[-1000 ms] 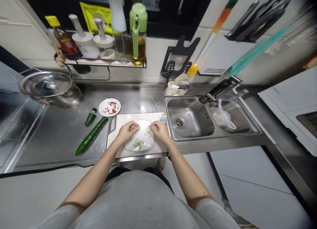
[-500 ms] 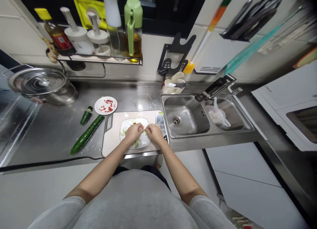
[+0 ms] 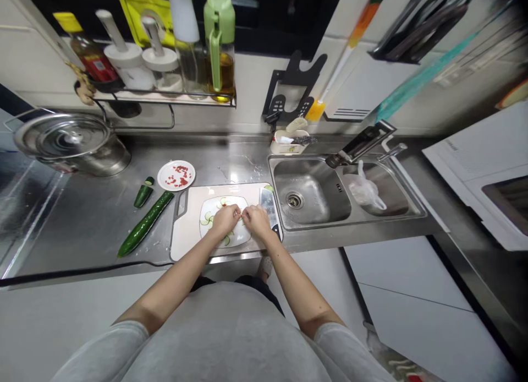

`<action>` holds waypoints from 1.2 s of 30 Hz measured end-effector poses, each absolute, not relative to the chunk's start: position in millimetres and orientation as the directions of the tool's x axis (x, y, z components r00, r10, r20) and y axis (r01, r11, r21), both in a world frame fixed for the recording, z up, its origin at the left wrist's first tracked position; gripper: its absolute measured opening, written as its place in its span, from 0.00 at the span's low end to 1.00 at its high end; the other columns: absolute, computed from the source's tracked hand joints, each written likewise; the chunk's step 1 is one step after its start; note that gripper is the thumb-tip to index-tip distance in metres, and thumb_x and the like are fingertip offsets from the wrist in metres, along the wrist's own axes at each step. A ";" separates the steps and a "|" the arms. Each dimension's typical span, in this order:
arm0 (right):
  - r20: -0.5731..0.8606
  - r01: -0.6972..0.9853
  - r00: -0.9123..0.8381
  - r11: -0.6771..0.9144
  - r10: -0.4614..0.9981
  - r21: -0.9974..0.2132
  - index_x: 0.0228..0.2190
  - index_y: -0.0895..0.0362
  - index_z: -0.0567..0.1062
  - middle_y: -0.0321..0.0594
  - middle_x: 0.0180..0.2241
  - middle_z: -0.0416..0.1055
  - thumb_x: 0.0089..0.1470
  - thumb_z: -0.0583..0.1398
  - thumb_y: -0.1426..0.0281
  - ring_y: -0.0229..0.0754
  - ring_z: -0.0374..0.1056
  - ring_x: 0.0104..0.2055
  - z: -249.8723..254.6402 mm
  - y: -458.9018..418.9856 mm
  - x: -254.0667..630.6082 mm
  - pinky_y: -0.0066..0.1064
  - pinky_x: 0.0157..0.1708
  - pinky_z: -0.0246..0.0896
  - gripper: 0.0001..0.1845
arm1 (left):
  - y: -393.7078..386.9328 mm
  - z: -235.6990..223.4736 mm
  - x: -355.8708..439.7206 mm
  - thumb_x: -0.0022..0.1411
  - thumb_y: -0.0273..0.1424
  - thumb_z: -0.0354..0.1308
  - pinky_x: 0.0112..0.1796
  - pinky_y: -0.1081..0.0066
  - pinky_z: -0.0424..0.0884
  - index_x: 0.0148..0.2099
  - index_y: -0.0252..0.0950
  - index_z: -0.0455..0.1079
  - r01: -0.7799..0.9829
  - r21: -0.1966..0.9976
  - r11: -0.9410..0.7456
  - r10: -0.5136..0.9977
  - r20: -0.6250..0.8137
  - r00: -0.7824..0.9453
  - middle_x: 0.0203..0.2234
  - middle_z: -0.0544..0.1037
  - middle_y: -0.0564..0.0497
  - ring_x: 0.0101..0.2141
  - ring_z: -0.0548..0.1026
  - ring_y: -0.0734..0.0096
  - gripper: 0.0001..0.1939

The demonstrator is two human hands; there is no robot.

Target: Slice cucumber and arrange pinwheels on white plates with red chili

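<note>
Over the right half of a white square plate [image 3: 209, 234], my left hand [image 3: 226, 219] and my right hand [image 3: 256, 220] meet with their fingertips pinched close together. Thin cucumber slices [image 3: 207, 219] lie in small clusters around the plate, some hidden behind my hands. Whatever is between my fingers is too small to make out, though it seems to be a bit of cucumber. The plate rests on a pale cutting board [image 3: 185, 240]. A knife [image 3: 267, 203] lies on the board's right side, its handle partly behind my right wrist.
Left of the board are a long cucumber [image 3: 144, 225], a cut cucumber piece [image 3: 143, 196] and a round plate [image 3: 164, 178] with small red bits. A double sink [image 3: 310, 219] adjoins on the right. A lidded steel pot [image 3: 101, 156] stands far left, beneath a rack of seasoning bottles.
My hands stay over the plate, with only small movements of the fingertips. The camera view has shifted slightly.
</note>
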State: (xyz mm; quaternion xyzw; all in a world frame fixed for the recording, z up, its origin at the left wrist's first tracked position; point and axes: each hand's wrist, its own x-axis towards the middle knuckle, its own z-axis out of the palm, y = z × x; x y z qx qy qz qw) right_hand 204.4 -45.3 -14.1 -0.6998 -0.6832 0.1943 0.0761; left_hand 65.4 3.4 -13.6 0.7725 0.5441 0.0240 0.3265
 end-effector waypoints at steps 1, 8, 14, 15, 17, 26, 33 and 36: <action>-0.173 0.927 -0.005 -0.060 0.985 -0.371 0.34 0.56 0.75 0.43 0.38 0.72 0.61 0.54 0.69 0.44 0.59 0.41 -14.0 -45.0 204.3 0.33 0.41 0.47 0.10 | 3.3 -13.2 65.5 0.61 0.32 0.53 0.34 0.72 0.64 0.41 0.39 0.72 0.826 0.530 -0.193 0.856 -0.320 0.406 0.35 0.79 0.49 0.36 0.75 0.65 0.08; -0.171 0.914 0.002 -0.071 0.985 -0.398 0.37 0.57 0.75 0.42 0.38 0.72 0.60 0.55 0.71 0.44 0.59 0.41 -11.0 -45.2 202.6 0.32 0.41 0.47 0.09 | 3.8 -13.1 66.2 0.61 0.33 0.53 0.34 0.72 0.65 0.40 0.39 0.72 0.830 0.522 -0.199 0.854 -0.324 0.408 0.34 0.79 0.49 0.36 0.75 0.65 0.08; -0.169 0.919 0.003 -0.069 0.986 -0.389 0.36 0.56 0.75 0.42 0.38 0.72 0.60 0.54 0.70 0.44 0.59 0.41 -9.5 -46.9 202.3 0.32 0.41 0.47 0.09 | 3.5 -15.2 65.5 0.61 0.33 0.53 0.35 0.72 0.64 0.41 0.39 0.73 0.828 0.521 -0.207 0.851 -0.321 0.415 0.34 0.79 0.49 0.36 0.75 0.65 0.09; -0.169 0.920 0.003 -0.070 0.986 -0.386 0.36 0.56 0.75 0.42 0.38 0.72 0.60 0.54 0.70 0.44 0.59 0.41 -9.4 -47.0 202.4 0.32 0.41 0.47 0.09 | 3.3 -15.2 65.3 0.61 0.32 0.53 0.35 0.72 0.64 0.41 0.39 0.73 0.827 0.522 -0.208 0.851 -0.320 0.416 0.34 0.79 0.49 0.36 0.75 0.65 0.09; -0.175 0.923 0.009 -0.075 0.984 -0.377 0.36 0.56 0.75 0.42 0.38 0.72 0.60 0.54 0.70 0.44 0.59 0.41 -9.5 -47.0 202.4 0.33 0.40 0.47 0.09 | 3.1 -14.9 65.3 0.61 0.32 0.53 0.34 0.72 0.64 0.40 0.39 0.72 0.826 0.524 -0.209 0.850 -0.320 0.418 0.34 0.79 0.49 0.36 0.75 0.66 0.08; -0.168 0.927 0.005 -0.068 0.986 -0.369 0.36 0.56 0.75 0.43 0.38 0.72 0.61 0.54 0.70 0.44 0.59 0.41 -11.9 -46.9 202.0 0.32 0.40 0.47 0.09 | 3.2 -14.6 65.6 0.60 0.30 0.54 0.33 0.72 0.63 0.39 0.39 0.72 0.821 0.537 -0.192 0.853 -0.322 0.411 0.33 0.79 0.50 0.35 0.75 0.66 0.07; -0.144 0.913 0.041 -0.095 0.989 -0.396 0.36 0.56 0.75 0.41 0.37 0.72 0.60 0.54 0.71 0.44 0.60 0.40 -5.8 -47.8 205.5 0.32 0.39 0.48 0.09 | 3.7 -15.0 61.1 0.59 0.32 0.55 0.30 0.72 0.62 0.39 0.40 0.73 0.802 0.579 -0.148 0.869 -0.311 0.385 0.32 0.79 0.51 0.32 0.74 0.67 0.07; -0.128 0.908 0.046 -0.095 0.991 -0.408 0.35 0.56 0.75 0.41 0.36 0.72 0.60 0.54 0.71 0.43 0.60 0.39 -3.8 -48.1 205.9 0.32 0.39 0.48 0.09 | 3.5 -15.0 59.8 0.58 0.32 0.56 0.31 0.72 0.63 0.39 0.40 0.73 0.792 0.595 -0.133 0.870 -0.313 0.381 0.31 0.78 0.51 0.32 0.73 0.68 0.07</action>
